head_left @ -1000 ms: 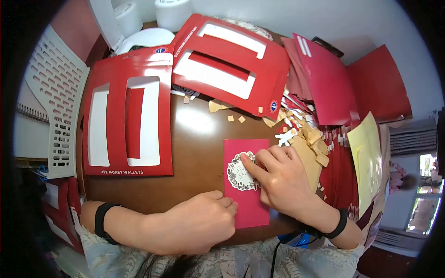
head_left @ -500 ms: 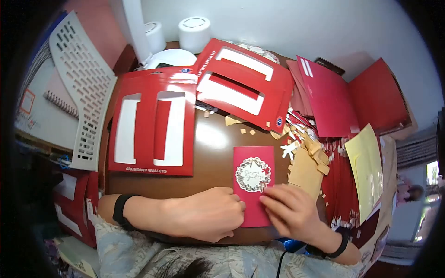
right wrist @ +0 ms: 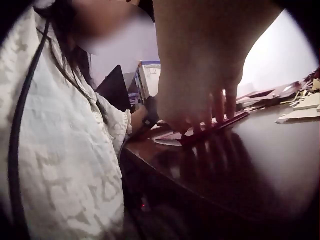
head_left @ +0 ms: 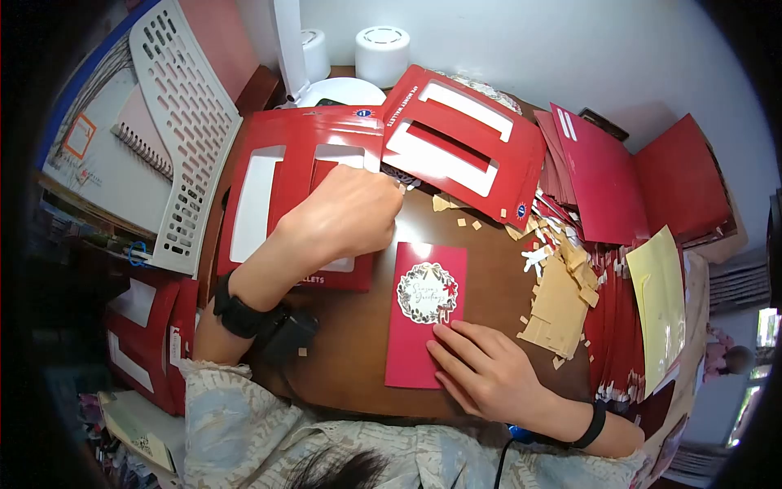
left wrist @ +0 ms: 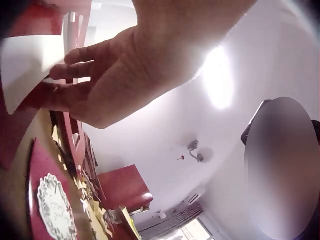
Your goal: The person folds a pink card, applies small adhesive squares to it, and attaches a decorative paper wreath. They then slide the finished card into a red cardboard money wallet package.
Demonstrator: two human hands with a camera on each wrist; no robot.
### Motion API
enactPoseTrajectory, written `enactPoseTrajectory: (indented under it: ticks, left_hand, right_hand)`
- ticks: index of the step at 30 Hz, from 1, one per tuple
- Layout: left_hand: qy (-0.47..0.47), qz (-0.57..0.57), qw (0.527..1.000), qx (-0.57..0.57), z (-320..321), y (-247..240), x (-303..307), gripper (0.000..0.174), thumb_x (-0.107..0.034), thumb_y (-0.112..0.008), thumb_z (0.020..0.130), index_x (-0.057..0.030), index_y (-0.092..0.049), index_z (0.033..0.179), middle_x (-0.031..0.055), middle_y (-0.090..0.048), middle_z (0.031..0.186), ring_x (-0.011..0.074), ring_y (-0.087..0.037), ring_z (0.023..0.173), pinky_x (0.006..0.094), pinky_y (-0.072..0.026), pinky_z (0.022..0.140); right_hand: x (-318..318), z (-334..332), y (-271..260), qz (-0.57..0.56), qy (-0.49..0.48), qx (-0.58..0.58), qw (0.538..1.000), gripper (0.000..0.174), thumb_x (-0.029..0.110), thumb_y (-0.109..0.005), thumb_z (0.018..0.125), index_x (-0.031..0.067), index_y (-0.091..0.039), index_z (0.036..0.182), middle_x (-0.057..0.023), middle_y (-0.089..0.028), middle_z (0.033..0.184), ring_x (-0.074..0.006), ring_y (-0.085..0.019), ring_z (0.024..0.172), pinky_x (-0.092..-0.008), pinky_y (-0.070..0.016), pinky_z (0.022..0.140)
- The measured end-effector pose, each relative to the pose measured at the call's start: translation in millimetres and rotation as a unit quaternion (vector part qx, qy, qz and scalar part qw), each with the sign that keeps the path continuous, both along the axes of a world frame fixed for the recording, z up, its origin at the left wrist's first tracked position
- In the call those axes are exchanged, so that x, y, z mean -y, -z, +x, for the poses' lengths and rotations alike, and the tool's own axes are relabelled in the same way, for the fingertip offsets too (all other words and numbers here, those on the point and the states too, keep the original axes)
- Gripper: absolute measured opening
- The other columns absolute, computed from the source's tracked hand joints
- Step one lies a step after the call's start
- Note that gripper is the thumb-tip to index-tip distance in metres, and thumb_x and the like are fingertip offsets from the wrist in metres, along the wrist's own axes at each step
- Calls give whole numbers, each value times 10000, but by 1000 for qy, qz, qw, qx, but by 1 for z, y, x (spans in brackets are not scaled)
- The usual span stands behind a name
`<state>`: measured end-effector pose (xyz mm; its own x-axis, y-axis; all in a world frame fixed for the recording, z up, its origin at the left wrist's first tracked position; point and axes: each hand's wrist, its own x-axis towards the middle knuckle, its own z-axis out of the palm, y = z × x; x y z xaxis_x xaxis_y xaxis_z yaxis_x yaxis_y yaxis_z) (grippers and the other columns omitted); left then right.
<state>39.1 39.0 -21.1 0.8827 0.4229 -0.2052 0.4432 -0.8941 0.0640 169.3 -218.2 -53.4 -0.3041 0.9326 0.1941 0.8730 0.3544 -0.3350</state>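
A narrow red card (head_left: pixel 411 359) lies on the brown table with a round wreath cutout (head_left: pixel 426 292) on its upper half; lettering and a small red flower show on the cutout. My right hand (head_left: pixel 482 368) rests on the card's right edge, fingers extended just below the wreath. Over the left red money wallet package (head_left: pixel 297 130) is my left hand (head_left: pixel 346 213), its fingers hidden under the hand in the head view. The left wrist view shows those fingers stretched out loosely beside the package's white panel (left wrist: pixel 30 65), with nothing seen in them.
A second red package (head_left: pixel 456 138) lies at the back. Tan paper scraps (head_left: pixel 562 301), a stack of red wallets (head_left: pixel 611 326) and a yellow envelope (head_left: pixel 658 301) are at the right. A white perforated rack (head_left: pixel 191 138) stands left; a dark box-like object (head_left: pixel 289 334) sits near my left wrist.
My left hand has left the card and moved up and left over the package. The right hand has slid off the wreath to the card's lower right edge. The head view has shifted.
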Motion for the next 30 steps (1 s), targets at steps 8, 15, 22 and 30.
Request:
enactPoseTrajectory:
  ticks: [8, 15, 22, 30]
  left_hand:
    - [15, -33, 997, 71, -9, -17, -2, 156, -94, -593, 820, 22, -695, 849, 184, -699, 927, 365, -691, 867, 458, -548, 777]
    - [50, -48, 997, 26, -6, -15, 1, 180, -86, -570, 851, -10, -689, 962, 153, -701, 996, 356, -677, 933, 466, -534, 817]
    - [62, -24, 988, 137, -7, -8, -4, 170, -126, -607, 900, -9, -682, 998, 163, -697, 942, 362, -678, 871, 460, -532, 753]
    - [129, -110, 972, 163, -5, -20, 23, 184, -160, -659, 908, -10, -679, 1013, 156, -685, 944, 355, -677, 859, 442, -543, 739]
  right_hand:
    - [-30, -24, 10, 30, -36, 24, 999, 456, 183, -647, 831, -37, -643, 1230, -183, -622, 1297, -317, -584, 1187, -424, -473, 1017]
    - [-52, -38, 16, 50, -29, 24, 998, 447, 150, -590, 830, -56, -644, 1224, -194, -617, 1306, -307, -571, 1206, -408, -473, 1006]
    - [-55, -6, -18, 92, -16, 13, 996, 368, 90, -680, 809, 3, -667, 1167, -147, -666, 1219, -292, -651, 1095, -400, -524, 910]
    - [-4, 94, -56, 86, 307, -1, 948, 111, 52, -735, 828, 25, -696, 928, -164, -672, 849, -357, -668, 787, -422, -540, 709]
